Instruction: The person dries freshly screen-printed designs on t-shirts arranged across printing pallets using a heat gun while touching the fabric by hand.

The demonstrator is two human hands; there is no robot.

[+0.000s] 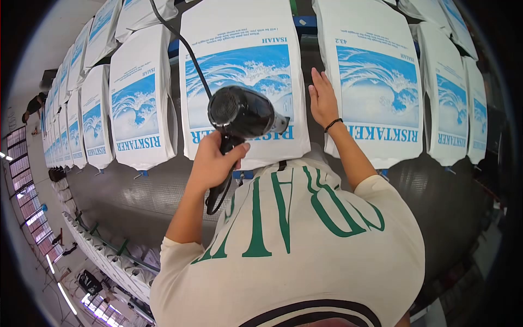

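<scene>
My left hand [215, 161] is wrapped round the handle of a black hair dryer [242, 111]. Its nozzle points right, over the lower part of a white T-shirt [239, 38] printed with a blue wave and large blue letters. A black cord [188, 52] runs up from the dryer past the shirt's left side. Held flat with fingers stretched, my right hand [324, 101] is empty and wears a dark bracelet. It is between that shirt's right edge and the neighbouring printed T-shirt [376, 32].
More printed white T-shirts [136, 114] lie on boards in a long row to the left, with others [447, 98] on the right. Blue metal brackets [305, 22] show between boards. Behind me at lower left runs another row of white shirts [109, 261]. A person [35, 106] is far left.
</scene>
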